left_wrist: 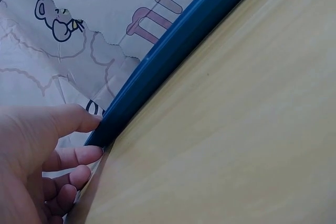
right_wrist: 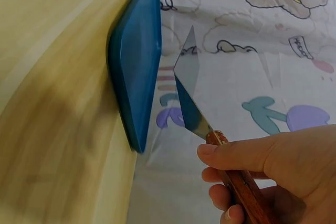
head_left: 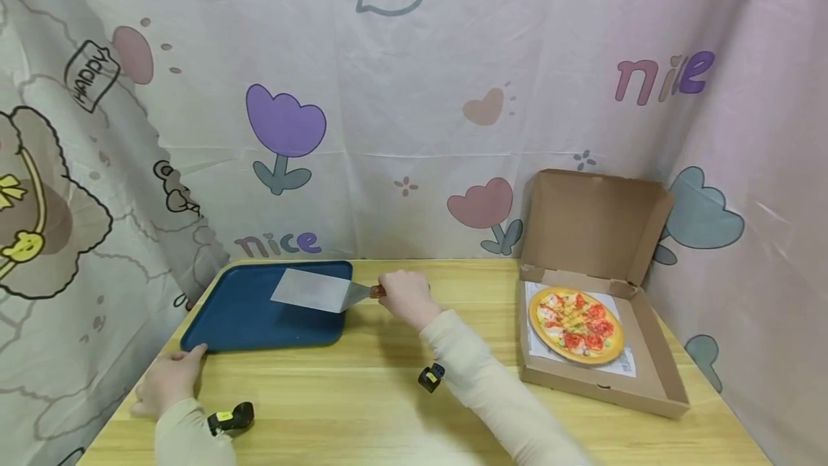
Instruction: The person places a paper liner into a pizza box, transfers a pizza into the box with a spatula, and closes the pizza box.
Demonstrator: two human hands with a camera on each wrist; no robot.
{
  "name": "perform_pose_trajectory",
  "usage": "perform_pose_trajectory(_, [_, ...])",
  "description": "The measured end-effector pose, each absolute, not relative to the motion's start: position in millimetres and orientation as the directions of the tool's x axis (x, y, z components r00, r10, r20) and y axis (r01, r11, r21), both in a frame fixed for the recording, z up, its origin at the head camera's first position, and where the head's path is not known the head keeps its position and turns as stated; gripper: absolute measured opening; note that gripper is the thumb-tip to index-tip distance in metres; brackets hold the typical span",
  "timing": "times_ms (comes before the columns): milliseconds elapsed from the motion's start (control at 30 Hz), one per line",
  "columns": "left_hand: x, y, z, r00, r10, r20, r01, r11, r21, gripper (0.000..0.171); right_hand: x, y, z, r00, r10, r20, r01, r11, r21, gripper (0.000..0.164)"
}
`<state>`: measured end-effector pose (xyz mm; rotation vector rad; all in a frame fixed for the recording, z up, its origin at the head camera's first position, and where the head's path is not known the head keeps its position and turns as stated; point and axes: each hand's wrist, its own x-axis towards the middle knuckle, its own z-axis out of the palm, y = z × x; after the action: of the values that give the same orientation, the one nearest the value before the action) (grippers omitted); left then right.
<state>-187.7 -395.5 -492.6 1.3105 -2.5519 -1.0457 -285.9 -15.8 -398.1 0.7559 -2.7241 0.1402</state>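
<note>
Wooden-handled metal spatula (head_left: 328, 295) is gripped by its handle (right_wrist: 242, 191) in the right hand (head_left: 407, 297), its blade (head_left: 309, 290) poised above the blue tray (head_left: 249, 315), whose near left corner is pinched by the left hand (head_left: 169, 382) — for good control, the blade should be held level and the tray kept steady

Can't tell if a home; looks like a small corner with cartoon curtains (head_left: 401, 103) behind and beside a wooden table (head_left: 336, 408).
</note>
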Motion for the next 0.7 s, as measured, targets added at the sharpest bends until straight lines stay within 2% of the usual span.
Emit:
perform_pose_trajectory(433, [-190, -395, -493, -0.615, -0.756, -0.226, -0.687, 0.373, 0.624, 0.061, -292, -51, -405, -0.856, -0.454, 0.247, -0.463, 0.886, 0.023, 0.009])
perform_pose_trajectory(700, [-189, -394, -490, -0.618, -0.746, -0.247, -0.698, 0.376, 0.610, 0.062, -301, -69, -416, -0.871, -0.447, 0.206, -0.441, 0.894, 0.078, 0.014])
